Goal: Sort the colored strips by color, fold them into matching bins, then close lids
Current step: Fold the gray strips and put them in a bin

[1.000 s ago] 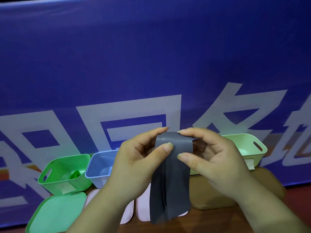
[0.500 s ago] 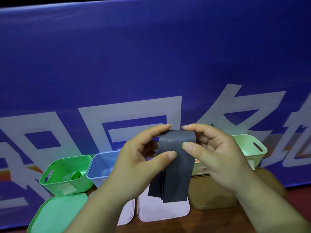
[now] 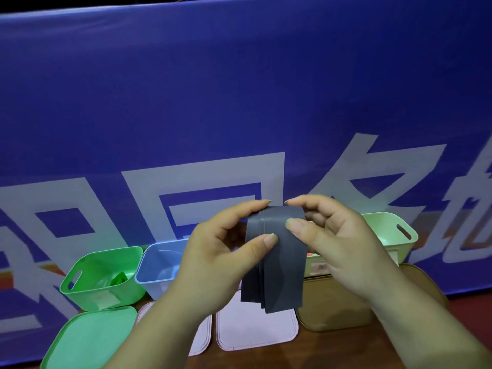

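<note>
Blue banner cloth (image 3: 239, 102) with large pale characters fills the background above a brown wooden table (image 3: 346, 352). A second ago the grey strip (image 3: 277, 262) hung almost to the bottom edge of the view. Now it is folded shorter, with several layers showing at its lower end, which stops over the pink lid (image 3: 255, 331) at six o'clock. Half a second ago it already had nearly this length.

The left hand (image 3: 213, 262) pinches the strip, thumb on the front and fingers behind. The right hand (image 3: 343, 251) grips the upper fold, thumb pressed on the front and forefinger over the top.

On the table a green bin (image 3: 87, 283) at eight o'clock holds a green piece (image 3: 118, 278), with a blue bin (image 3: 157, 265) just beside it. A pale green bin (image 3: 386, 230) stands at three o'clock, a tan lid (image 3: 332, 307) at five and a green lid (image 3: 90, 339) at seven. A second pink lid (image 3: 202, 339) lies partly hidden under the left wrist.
</note>
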Motion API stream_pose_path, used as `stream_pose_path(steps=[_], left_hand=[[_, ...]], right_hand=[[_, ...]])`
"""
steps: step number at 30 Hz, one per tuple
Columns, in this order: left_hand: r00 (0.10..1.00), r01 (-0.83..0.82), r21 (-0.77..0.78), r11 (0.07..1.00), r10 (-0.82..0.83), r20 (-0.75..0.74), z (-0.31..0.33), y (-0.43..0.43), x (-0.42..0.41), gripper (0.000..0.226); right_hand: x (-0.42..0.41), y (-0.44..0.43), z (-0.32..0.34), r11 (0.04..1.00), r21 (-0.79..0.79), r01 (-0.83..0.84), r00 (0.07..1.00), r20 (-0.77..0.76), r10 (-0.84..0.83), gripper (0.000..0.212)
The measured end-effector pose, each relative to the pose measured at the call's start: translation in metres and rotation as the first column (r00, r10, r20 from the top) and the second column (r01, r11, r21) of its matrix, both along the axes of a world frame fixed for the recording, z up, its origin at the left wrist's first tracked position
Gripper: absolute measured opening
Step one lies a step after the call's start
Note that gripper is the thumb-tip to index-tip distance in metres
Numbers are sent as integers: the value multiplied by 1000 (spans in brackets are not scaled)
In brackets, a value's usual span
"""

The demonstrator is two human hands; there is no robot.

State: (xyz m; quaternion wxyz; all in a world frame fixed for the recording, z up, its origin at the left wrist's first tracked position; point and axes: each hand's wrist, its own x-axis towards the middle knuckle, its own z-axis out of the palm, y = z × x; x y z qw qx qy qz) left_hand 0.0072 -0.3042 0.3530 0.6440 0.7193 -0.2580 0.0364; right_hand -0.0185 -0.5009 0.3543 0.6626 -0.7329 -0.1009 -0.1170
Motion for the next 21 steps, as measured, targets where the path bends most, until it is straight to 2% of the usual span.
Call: stream_pose_path(steps=[6,9,14,21], left_hand=[[1000,7,-46,999,-8,-25,2,-1,1,42],[999,-9,-67,998,6,-47,1,-1,2,39],[998,-53,-6,999,53,-32,-1,0,3,34],[998,-64,25,998,65,-25,-2,-1,3,39]], right_hand=[[-1,-1,-4,998,-52,-24,997,76,28,43],[0,-3,-8,996,-82,-34,993,113,43,49],[3,-4,-12,995,-97,-37,991,125,49,47],[4,-5,-16,995,-94,-22,991,131,34,44]])
